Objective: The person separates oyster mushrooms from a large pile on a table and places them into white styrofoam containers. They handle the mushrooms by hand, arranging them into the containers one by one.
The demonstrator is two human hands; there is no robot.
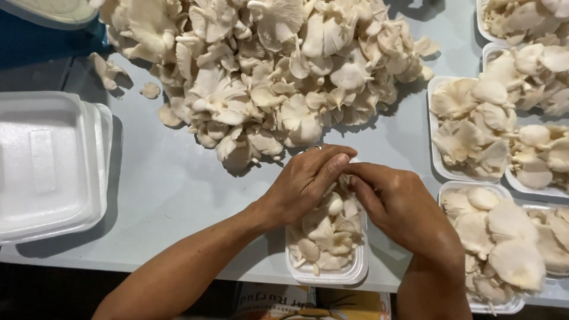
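Leftmost, a stack of empty white foam trays [50,169] sits on the pale bench [178,195], beside a large heap of oyster mushrooms [267,71]. Near the bench's front edge, the left hand [305,184] and right hand [394,204] meet over a small white tray [329,274] filled with mushrooms, fingers curled down onto the top pieces; whether either grip actually pinches a mushroom cannot be told. Farther right, filled trays [498,148] crowd the bench.
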